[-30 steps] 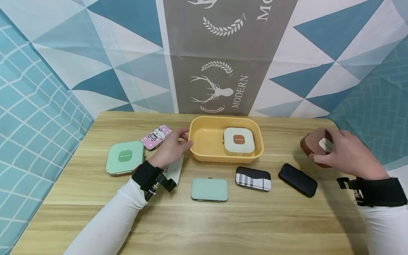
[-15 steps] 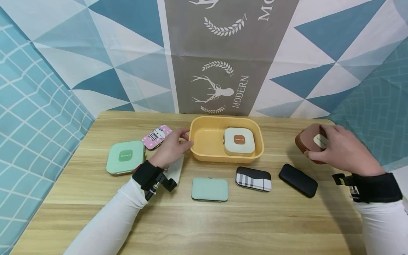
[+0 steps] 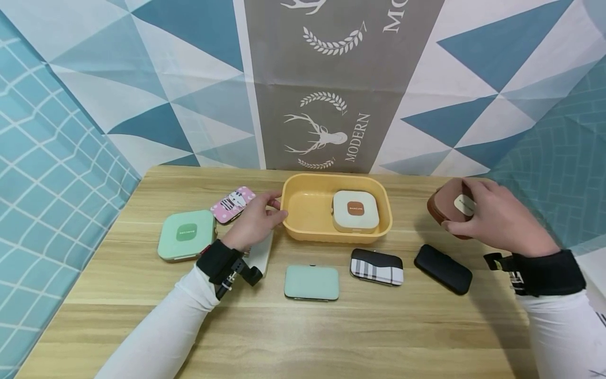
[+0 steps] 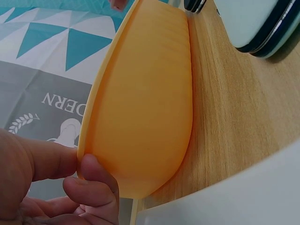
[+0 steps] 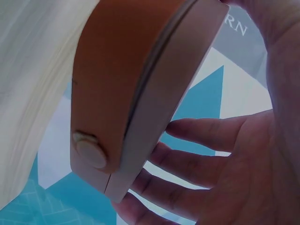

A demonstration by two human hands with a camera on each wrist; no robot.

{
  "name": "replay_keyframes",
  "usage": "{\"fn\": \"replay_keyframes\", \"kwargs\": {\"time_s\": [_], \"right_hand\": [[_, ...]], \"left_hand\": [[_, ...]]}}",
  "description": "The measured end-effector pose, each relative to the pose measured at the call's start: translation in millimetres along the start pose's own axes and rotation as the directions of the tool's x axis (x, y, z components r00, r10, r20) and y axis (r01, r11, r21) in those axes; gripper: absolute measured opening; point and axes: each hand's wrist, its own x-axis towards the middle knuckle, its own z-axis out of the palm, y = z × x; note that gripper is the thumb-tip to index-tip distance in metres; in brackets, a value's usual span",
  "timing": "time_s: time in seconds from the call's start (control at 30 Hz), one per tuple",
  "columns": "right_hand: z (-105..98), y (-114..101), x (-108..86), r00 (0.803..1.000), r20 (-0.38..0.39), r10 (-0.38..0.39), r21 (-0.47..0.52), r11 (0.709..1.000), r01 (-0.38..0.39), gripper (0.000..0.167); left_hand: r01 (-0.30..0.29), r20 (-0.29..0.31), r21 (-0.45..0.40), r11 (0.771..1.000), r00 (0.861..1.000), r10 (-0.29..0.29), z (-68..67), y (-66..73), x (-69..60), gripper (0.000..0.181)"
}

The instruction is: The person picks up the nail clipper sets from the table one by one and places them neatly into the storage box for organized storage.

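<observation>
At the left end of the yellow plastic basket, my left hand pinches the rim between thumb and fingers, clear in the left wrist view. A cream manicure case with a brown label lies inside the basket, on its right side. To the right, my right hand holds a brown manicure case above the table, tilted. The right wrist view shows this case's strap with a round snap, and fingers along its edge. Nearest below that hand lies a black case.
In front of the basket lie a plaid-and-black case and a pale green case. Left are a mint manicure case, a pink cartoon case and a white flat item partly under my left arm. A patterned cloth hangs behind the table.
My right hand has carried the brown manicure case leftward and slightly farther back, closer to the basket. My left hand and the basket have stayed in place.
</observation>
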Motion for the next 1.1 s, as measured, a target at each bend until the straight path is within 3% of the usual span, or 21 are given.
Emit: {"fn": "replay_keyframes", "kwargs": {"time_s": [0.23, 0.8, 1.1], "right_hand": [[-0.8, -8.8, 6.5, 0.998, -0.043, -0.053, -0.054, 0.997, 0.051, 0.079], [-2.2, -28.7, 22.2, 0.996, -0.046, -0.077, -0.025, 0.997, 0.076, 0.067], [-1.9, -39.5, 27.8, 0.993, -0.065, -0.099, -0.084, 0.992, 0.093, 0.078]], "left_hand": [[-0.007, 0.007, -0.006, 1.000, 1.000, 0.007, -0.1, -1.0, 0.4, 0.058], [-0.012, 0.010, -0.006, 1.000, 1.000, 0.012, -1.0, -0.8, -0.3, 0.059], [-0.011, 0.016, -0.023, 1.000, 1.000, 0.012, -1.2, -0.8, 0.3, 0.059]]}}
